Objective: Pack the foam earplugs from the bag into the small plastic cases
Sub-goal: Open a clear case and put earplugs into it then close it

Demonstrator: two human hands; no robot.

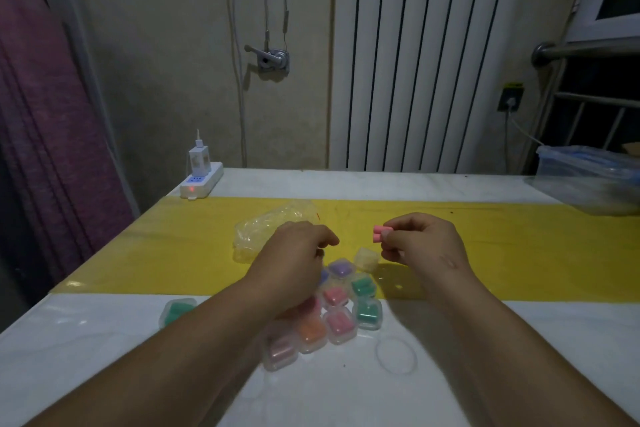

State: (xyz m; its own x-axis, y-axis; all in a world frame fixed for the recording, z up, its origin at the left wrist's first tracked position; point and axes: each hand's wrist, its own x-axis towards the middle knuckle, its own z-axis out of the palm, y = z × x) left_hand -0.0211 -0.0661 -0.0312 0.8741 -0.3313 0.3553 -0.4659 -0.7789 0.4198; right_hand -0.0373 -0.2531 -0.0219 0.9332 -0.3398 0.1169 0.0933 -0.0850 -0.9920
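Note:
My right hand [420, 243] pinches two pink foam earplugs [380, 233] side by side above the yellow strip. Just below them a small clear plastic case [366, 258] lies on the strip; I cannot tell whether it holds anything. My left hand [294, 253] hovers with curled fingers over a cluster of several small clear cases [337, 305] holding purple, pink, green and orange earplugs; what its fingers hold is hidden. A crumpled clear plastic bag [263, 229] lies behind my left hand. One green-filled case [176, 312] sits apart at the left.
A white table [104, 374] carries a yellow strip [519, 253] across its middle. A clear elastic ring [396, 355] lies near the cases. A white power strip [202, 184] with a charger stands at the back left, a clear plastic box [588, 180] at the back right.

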